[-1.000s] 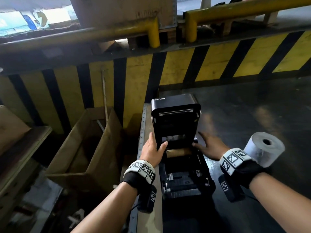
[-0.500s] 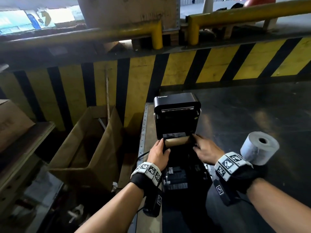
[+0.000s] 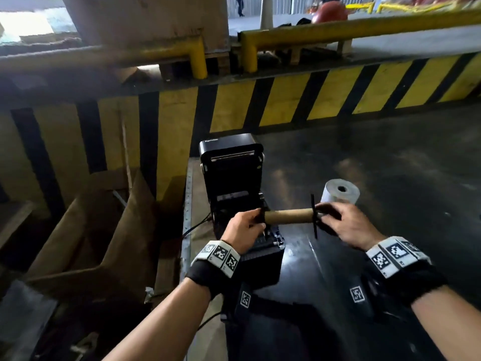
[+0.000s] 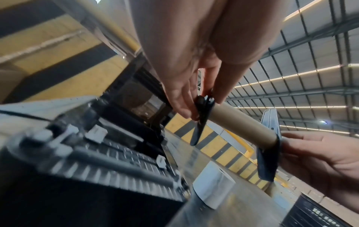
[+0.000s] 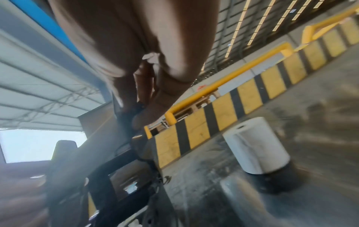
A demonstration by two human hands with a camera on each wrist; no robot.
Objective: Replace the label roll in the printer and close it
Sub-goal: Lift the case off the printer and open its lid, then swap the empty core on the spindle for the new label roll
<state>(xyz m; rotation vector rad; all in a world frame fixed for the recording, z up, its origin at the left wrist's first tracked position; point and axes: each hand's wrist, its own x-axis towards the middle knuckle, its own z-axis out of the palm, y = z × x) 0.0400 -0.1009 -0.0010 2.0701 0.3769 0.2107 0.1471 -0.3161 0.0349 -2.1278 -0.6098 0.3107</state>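
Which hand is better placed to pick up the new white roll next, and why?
Probably the right hand. The white label roll stands just beyond it, on the right of the open printer. The left hand, pinching the empty core's other end, is farther away.

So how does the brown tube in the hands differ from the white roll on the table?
The tube is bare brown cardboard and thin; the roll is white, full and much thicker. The tube lies level in the air, held at its ends by the left hand and right hand, with black end plates; the roll stands on end on the table, untouched. Both are cylinders with a hollow core.
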